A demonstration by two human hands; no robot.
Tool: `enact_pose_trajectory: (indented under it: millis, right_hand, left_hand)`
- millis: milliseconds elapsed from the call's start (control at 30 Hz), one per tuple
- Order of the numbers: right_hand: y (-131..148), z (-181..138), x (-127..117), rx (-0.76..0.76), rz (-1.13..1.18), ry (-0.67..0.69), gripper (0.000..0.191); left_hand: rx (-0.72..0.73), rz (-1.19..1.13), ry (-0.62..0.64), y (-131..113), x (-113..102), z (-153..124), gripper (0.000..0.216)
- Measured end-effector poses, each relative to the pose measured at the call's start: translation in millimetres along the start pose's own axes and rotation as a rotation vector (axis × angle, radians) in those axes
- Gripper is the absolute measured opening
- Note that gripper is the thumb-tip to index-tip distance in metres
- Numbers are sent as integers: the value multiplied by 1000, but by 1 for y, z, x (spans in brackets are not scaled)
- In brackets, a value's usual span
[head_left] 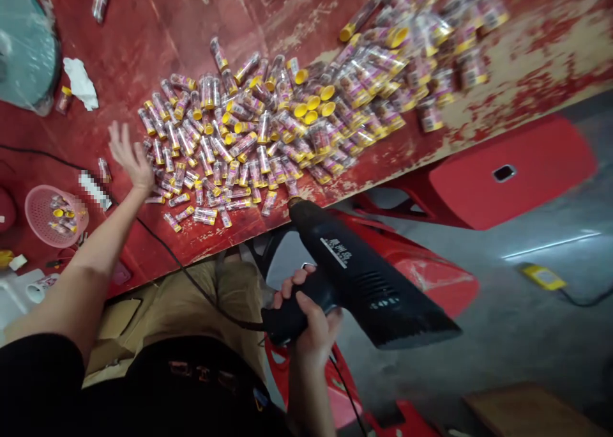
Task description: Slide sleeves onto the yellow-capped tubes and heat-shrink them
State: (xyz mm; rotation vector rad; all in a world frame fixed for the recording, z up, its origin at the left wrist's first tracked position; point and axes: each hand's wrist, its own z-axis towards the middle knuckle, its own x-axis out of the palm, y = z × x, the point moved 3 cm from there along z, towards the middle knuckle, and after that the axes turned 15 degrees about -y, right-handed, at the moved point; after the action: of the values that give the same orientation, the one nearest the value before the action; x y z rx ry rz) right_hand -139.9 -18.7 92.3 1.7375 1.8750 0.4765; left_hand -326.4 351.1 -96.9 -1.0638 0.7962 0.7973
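Right hand (318,325) grips heat gun (357,268), fingers wrapped; left hand (130,158) shows fingers spread beside capped tubes (244,144) (blurred; contact not determinable).

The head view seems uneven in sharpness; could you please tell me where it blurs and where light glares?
In the head view, the tubes at the upper right smear noticeably, while those near the left hand look crisper; also in the head view, a pale streak of glare lies across the grey floor.
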Motion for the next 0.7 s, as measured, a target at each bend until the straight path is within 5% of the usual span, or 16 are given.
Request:
enact_pose_trajectory:
  millis: [200, 300, 433, 700]
  right_hand:
    - [3, 21, 2, -81, 162, -137, 42]
    - [9, 37, 3, -135, 208, -157, 40]
    - [14, 66, 9, -201, 254, -61, 40]
    - [22, 105, 55, -203, 311, 185, 40]
  left_hand:
    - [813, -334, 497, -250, 74, -71, 55]
    - [1181, -309, 675, -326, 110, -103, 54]
    - [1272, -263, 728, -329, 136, -98, 51]
    - [1043, -455, 781, -247, 148, -24, 69]
